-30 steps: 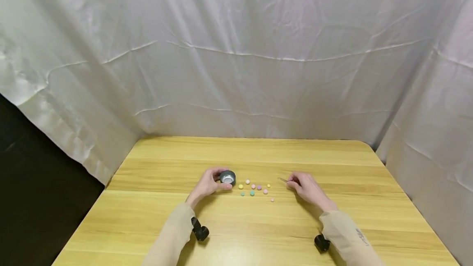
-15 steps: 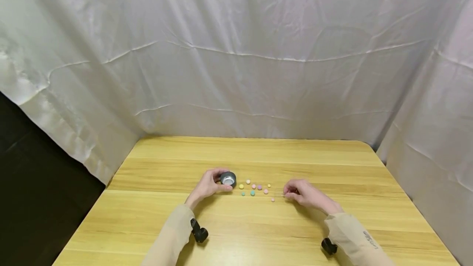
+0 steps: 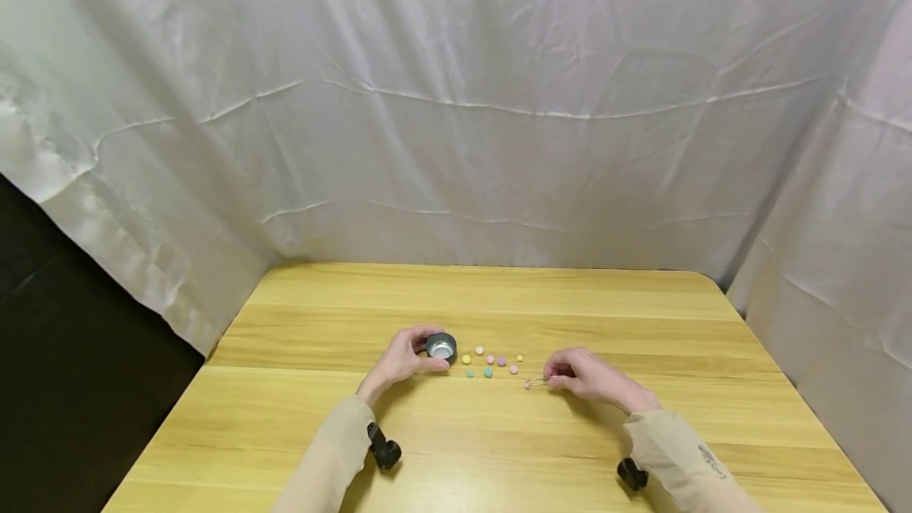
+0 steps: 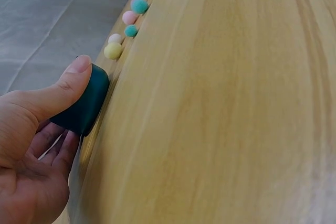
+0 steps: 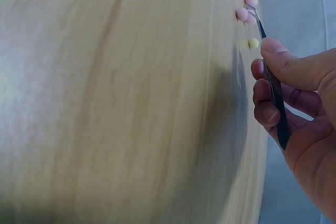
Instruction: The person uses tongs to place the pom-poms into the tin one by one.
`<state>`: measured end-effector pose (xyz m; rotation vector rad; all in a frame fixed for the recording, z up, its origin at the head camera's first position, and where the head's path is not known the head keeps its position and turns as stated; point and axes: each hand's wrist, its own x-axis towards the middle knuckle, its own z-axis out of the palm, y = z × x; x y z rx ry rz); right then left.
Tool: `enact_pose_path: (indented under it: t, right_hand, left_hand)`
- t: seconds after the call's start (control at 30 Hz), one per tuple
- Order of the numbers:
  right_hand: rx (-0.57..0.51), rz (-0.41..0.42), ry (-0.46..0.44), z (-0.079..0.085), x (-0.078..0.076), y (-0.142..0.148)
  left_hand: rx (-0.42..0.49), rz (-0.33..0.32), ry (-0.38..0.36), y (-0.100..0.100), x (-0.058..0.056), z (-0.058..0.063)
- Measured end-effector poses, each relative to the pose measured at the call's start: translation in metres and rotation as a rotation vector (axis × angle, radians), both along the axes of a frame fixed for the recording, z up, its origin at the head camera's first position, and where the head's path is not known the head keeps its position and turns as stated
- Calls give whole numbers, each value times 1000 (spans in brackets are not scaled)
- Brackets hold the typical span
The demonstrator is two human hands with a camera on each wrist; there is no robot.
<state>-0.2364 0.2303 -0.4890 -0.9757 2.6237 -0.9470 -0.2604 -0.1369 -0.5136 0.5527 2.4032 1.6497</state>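
Observation:
On the left, my left hand (image 3: 402,355) holds a small dark bowl (image 3: 431,361) with a silvery inside, thumb on the near side and fingers on the far side. The left wrist view shows the bowl's dark teal wall (image 4: 93,100) beside the thumb. My right hand (image 3: 587,378) pinches a pair of dark metal tweezers (image 5: 275,93) between thumb and fingers. The tips are slightly apart and reach a small pink pom-pom (image 3: 527,385); whether they grip it I cannot tell. A larger pink pom-pom (image 3: 514,370) and a yellow one (image 3: 520,358) lie close by.
Between the hands several more pom-poms lie on the wooden table (image 3: 456,450), among them a teal one (image 3: 488,373), a purple one (image 3: 502,361) and a white one (image 3: 480,351). A pale grey curtain (image 3: 456,157) hangs behind the table and along its sides.
My right hand has come toward the near side and a little left, bringing the tweezer tips to the small pink pom-pom. The left hand and bowl stay nearly where they were.

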Motion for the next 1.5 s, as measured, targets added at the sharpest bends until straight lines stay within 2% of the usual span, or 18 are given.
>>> enact_pose_path:
  t: [0.3, 0.53, 0.83, 1.07, 1.33, 1.5]
  right_hand:
    - [16, -3, -17, 1, 1, -2]
    - [0, 22, -9, 1, 1, -2]
    - [-20, 22, 1, -2, 0, 1]
    - [-32, 6, 2, -2, -3, -2]
    - [-38, -9, -22, 4, -8, -14]
    - [-32, -7, 9, 9, -14, -23]
  left_hand:
    - [19, 13, -30, 1, 0, 0]
    - [22, 0, -14, -1, 0, 1]
    - [16, -2, -30, -1, 0, 0]
    - [25, -14, -15, -2, 0, -1]
    - [25, -14, -16, -1, 0, 0]
    - [17, -10, -6, -1, 1, 1]
